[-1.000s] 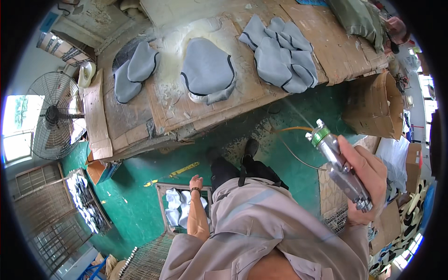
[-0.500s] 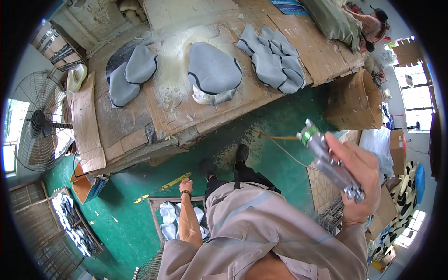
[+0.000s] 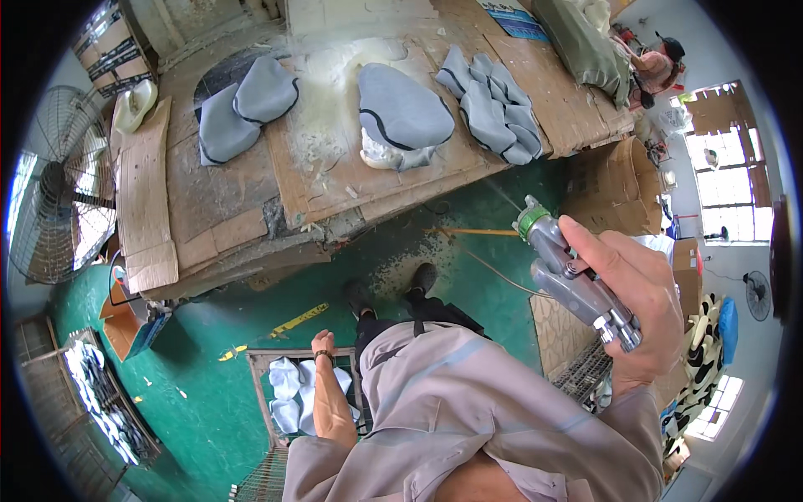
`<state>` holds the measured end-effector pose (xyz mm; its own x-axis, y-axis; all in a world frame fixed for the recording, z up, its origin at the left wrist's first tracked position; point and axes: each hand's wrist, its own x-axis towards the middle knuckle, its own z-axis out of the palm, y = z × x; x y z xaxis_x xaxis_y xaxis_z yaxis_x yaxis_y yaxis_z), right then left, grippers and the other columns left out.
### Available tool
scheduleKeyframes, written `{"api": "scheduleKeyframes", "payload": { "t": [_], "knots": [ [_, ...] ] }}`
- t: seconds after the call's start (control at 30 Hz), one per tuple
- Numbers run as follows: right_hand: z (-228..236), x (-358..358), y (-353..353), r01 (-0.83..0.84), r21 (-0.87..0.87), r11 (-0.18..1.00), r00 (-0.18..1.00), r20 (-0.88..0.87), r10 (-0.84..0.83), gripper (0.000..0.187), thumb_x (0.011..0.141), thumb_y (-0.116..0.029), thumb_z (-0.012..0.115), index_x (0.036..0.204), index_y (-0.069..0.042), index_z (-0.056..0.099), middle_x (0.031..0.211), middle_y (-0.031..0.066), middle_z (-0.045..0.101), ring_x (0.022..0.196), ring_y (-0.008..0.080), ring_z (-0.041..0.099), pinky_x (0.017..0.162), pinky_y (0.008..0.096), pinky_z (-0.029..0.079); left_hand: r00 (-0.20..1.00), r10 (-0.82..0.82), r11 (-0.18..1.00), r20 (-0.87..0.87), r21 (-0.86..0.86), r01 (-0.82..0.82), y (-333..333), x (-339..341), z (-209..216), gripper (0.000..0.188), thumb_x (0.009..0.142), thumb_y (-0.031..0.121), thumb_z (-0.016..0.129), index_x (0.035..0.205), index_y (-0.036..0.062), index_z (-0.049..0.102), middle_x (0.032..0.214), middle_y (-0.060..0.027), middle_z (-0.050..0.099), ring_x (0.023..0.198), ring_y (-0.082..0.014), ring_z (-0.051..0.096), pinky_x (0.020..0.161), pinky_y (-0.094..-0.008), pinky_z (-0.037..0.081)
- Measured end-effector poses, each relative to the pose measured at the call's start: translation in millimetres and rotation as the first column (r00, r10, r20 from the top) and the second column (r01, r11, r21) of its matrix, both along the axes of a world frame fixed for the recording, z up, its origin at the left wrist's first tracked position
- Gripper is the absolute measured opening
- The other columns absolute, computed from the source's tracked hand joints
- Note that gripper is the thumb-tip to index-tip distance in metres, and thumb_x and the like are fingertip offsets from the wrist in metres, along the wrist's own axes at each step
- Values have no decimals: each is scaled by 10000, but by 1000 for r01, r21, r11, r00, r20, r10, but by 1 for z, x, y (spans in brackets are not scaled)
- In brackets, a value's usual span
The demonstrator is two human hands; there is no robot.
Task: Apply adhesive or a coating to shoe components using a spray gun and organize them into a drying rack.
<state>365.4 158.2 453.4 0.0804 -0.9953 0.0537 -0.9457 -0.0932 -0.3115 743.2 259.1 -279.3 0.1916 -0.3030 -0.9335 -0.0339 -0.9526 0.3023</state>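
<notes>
My right hand (image 3: 640, 293) grips a metal spray gun (image 3: 577, 276) with a green ring behind its nozzle. The nozzle points toward the table, and a faint thin streak runs from it toward the table edge. Beyond it, a grey fabric piece with black edging (image 3: 406, 105) rests on a whitish lump (image 3: 381, 155) on the cardboard-covered table (image 3: 335, 197). Two similar grey pieces (image 3: 263, 90) overlap at the left, and several more (image 3: 493, 109) lie piled at the right. My left hand (image 3: 322, 341) hangs low at my side, fingers curled, with nothing visible in it.
A large cardboard box (image 3: 619, 184) stands right of the table. A wire-guarded fan (image 3: 58, 184) is at the left. Near my left arm, a framed rack (image 3: 259, 393) holds pale pieces. A hose (image 3: 502, 269) hangs behind the gun. Another person (image 3: 657, 67) is at the far right.
The spray gun has shifted left toward the middle grey piece, and a faint streak now shows at its nozzle. My view has turned slightly; my left hand still hangs down.
</notes>
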Motion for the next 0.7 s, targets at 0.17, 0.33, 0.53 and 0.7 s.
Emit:
{"api": "scheduleKeyframes", "payload": {
  "t": [0.17, 0.33, 0.53, 0.7],
  "knots": [
    [5, 18, 6, -133, 109, 985, 987, -71, 141, 638, 720, -24, 740, 1332, 63, 582, 861, 138, 657, 710, 289, 654, 616, 390, 531, 999, -47, 998, 0, -50, 47, 12, -6, -12, 373, 871, 126, 710, 1242, 106, 682, 970, -81, 687, 874, -246, 679, 755, -516, 604],
    [6, 24, 21, -131, 48, 990, 988, -81, 135, 619, 729, -31, 735, 1323, 65, 588, 816, 105, 632, 660, 246, 627, 538, 366, 507, 908, -417, 888, 38, -197, 416, 16, -2, -25, 357, 860, 114, 702, 1216, 99, 688, 975, -78, 690, 875, -242, 682, 735, -507, 603],
    [2, 6, 50, -142, 107, 984, 982, -111, 153, 637, 692, -51, 735, 1306, 66, 608, 783, 75, 607, 607, 215, 595, 473, 349, 465, 983, -184, 983, 13, -17, 184, -7, -9, 5, 410, 855, 189, 712, 1249, 77, 681, 1106, -123, 711, 964, -290, 694, 727, -475, 620],
    [-11, -32, 68, -130, 119, 984, 992, 7, 130, 661, 694, -75, 735, 1324, 66, 593, 802, 84, 612, 617, 229, 603, 482, 355, 467, 958, -264, 962, 111, -41, 270, -31, -18, 26, 405, 862, 166, 692, 1264, 118, 679, 993, -52, 690, 883, -196, 663, 721, -443, 605]
  ]
}}
